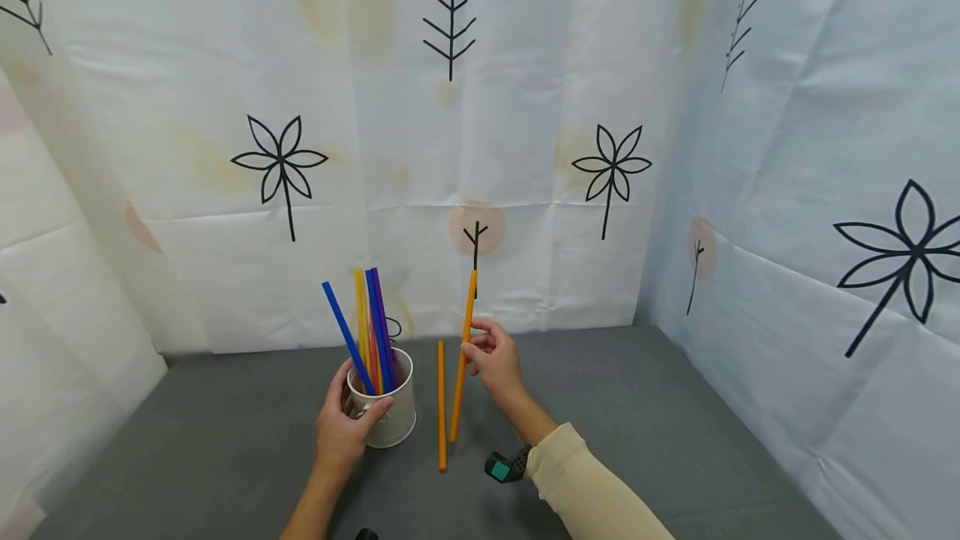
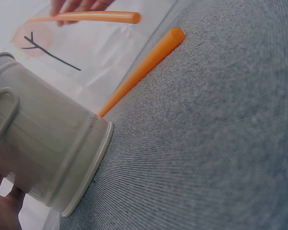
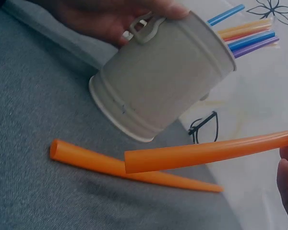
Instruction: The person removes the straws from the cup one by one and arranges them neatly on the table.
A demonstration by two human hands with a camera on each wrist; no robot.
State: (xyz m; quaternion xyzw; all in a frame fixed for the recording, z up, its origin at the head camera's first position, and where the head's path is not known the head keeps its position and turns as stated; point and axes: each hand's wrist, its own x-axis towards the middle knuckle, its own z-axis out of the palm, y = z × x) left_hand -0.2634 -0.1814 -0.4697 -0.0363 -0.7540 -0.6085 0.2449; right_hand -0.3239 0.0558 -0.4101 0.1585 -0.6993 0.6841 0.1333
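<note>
My left hand (image 1: pixel 341 427) grips a cream metal cup (image 1: pixel 393 417) around its side, thumb at the front near the rim; a small handle (image 3: pixel 148 31) shows by that hand in the right wrist view. Blue, yellow, red and purple straws (image 1: pixel 384 327) stand in the cup, one blue straw (image 1: pixel 345 332) leaning left. To the right, my right hand (image 1: pixel 497 361) pinches an orange straw (image 1: pixel 462 365), held raised and nearly upright. A second orange straw (image 1: pixel 442 407) lies on the table between the cup and the right hand.
The grey cloth-covered table (image 1: pixel 225 440) spreads out on both sides of the hands. White patterned curtains (image 1: pixel 517 148) rise behind it and at the sides. A dark wrist device (image 1: pixel 508 467) sits on the right wrist.
</note>
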